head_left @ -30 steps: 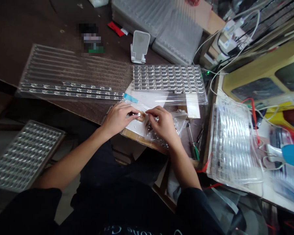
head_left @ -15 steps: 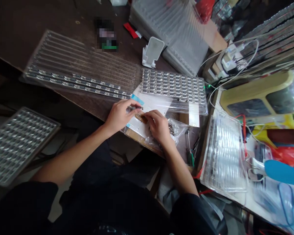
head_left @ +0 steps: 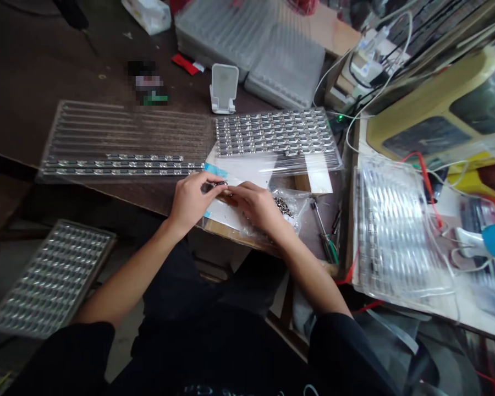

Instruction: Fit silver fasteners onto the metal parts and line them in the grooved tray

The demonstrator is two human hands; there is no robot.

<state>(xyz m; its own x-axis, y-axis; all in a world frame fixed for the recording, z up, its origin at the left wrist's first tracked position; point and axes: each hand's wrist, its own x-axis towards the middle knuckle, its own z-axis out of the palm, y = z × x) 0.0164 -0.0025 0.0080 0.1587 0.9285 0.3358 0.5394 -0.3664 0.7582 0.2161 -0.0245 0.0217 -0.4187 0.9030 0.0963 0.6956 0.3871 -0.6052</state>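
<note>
My left hand (head_left: 194, 199) pinches a small metal connector (head_left: 220, 183) between thumb and fingers, above white paper (head_left: 247, 168) at the desk's front edge. My right hand (head_left: 256, 203) is closed, its fingertips meeting at the connector's right end; whatever they hold is too small to make out. A brown piece (head_left: 230, 199) lies under the fingertips. Beside my right hand is a clear bag (head_left: 299, 206) with small metal parts (head_left: 284, 207). Behind my hands, one tray (head_left: 276, 132) bears many connectors, and a long ribbed tray (head_left: 127, 132) on the left has connectors in its front rows.
A white stand (head_left: 224, 88) and stacked clear trays (head_left: 247, 44) are at the back. A green-handled screwdriver (head_left: 325, 234) lies on the right. Further right are a bagged tray (head_left: 400, 231) and a yellow case (head_left: 433, 110). Another filled tray (head_left: 53, 278) sits lower left.
The camera view has turned and shifted. My right hand's fingertips have come from the brown piece to the connector in my left hand.
</note>
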